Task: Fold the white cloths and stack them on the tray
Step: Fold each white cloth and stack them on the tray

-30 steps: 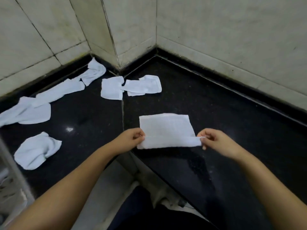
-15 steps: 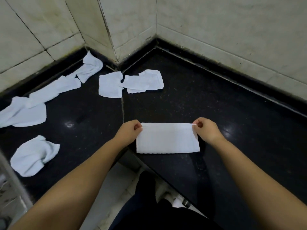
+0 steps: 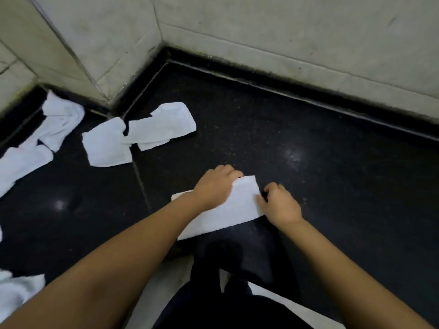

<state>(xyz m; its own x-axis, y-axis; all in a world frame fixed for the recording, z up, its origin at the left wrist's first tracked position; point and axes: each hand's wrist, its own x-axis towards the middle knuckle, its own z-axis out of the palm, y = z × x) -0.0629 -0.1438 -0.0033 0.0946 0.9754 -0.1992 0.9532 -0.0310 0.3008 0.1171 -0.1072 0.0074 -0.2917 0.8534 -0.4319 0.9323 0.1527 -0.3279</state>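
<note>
Left hand (image 3: 215, 186) now carries the half-folded cloth's (image 3: 234, 210) left end rightward; right hand (image 3: 280, 205) pinches its right edge, starting the second fold.

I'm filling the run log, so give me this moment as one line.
stage: folding | cloth: flat on counter | left hand: on cloth, grip unclear | right hand: pinches right edge | tray: not visible

The folded cloth (image 3: 237, 207) now lies flat on the counter (image 3: 320, 174), no longer lifted by its near edge as a second ago. The left hand (image 3: 213, 186), earlier at the cloth's left end, now sits over its far edge near the right end, close beside the right hand (image 3: 280, 205). The view has shifted: the loose cloths (image 3: 133, 136) appear farther left and nearer.
</note>
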